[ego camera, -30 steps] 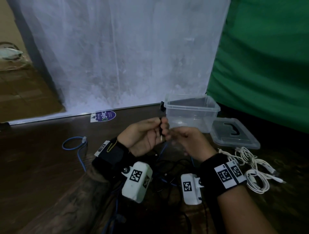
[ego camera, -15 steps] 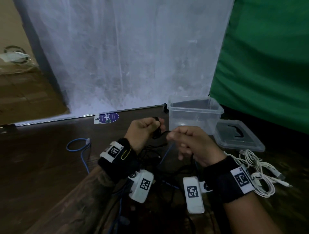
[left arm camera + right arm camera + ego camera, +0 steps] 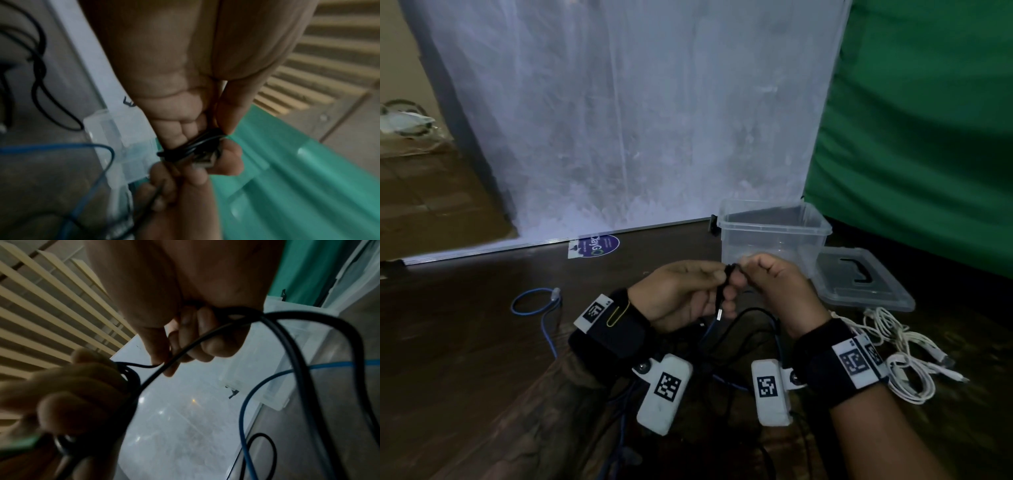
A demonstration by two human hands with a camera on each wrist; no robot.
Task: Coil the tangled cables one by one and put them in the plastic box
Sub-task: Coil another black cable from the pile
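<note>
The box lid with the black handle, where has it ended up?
In the head view the lid lies flat on the floor at the right, beside the open plastic box and just beyond the white cables.

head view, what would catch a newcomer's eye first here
First, the two hands meeting mid-frame: the left hand and right hand both pinch a black cable that trails down to the floor. Just behind them stands an open clear plastic box, with a heap of white cables at right.
</note>
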